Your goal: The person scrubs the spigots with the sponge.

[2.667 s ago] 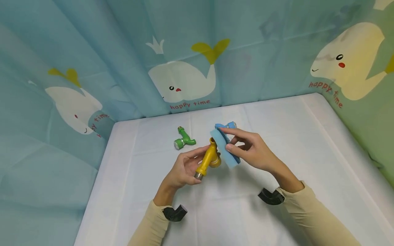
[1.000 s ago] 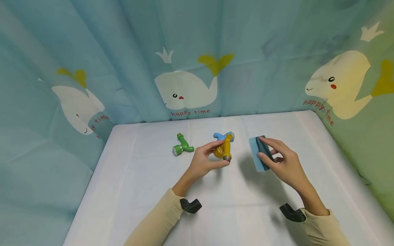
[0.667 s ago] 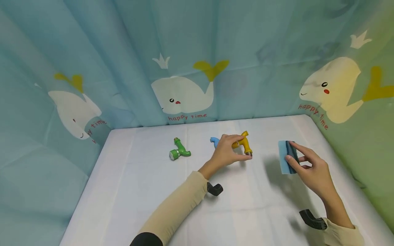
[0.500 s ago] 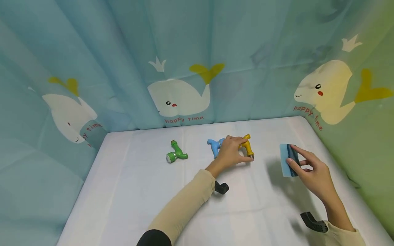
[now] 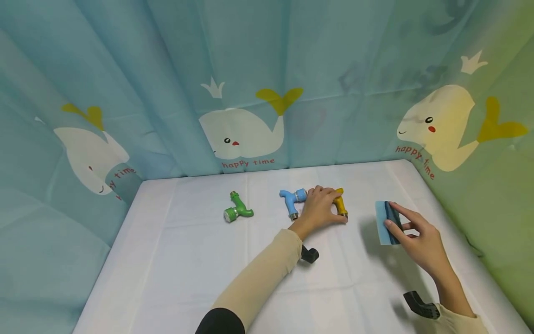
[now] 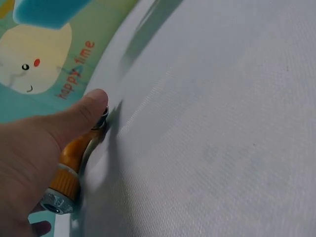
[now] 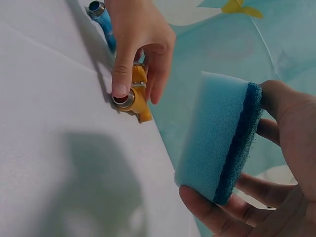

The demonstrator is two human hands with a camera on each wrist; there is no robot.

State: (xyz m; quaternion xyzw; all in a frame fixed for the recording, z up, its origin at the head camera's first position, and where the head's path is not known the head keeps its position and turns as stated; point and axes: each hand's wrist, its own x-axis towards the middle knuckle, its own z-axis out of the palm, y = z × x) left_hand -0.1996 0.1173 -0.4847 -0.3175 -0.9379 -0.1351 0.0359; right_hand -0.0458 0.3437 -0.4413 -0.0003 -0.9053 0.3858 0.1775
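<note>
On the white tabletop (image 5: 175,260), the left hand (image 5: 319,208) grips the yellow tap (image 5: 340,204), probably setting it down. Right hand (image 5: 419,239) pinches the blue sponge (image 5: 385,221). Letting go looks next.

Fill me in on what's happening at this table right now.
A person works at a white-covered table. Their left hand grips a yellow tap that is down on the cloth, right beside a blue tap. Their right hand holds a blue sponge off to the side, above the table. A green tap lies untouched further left.
</note>
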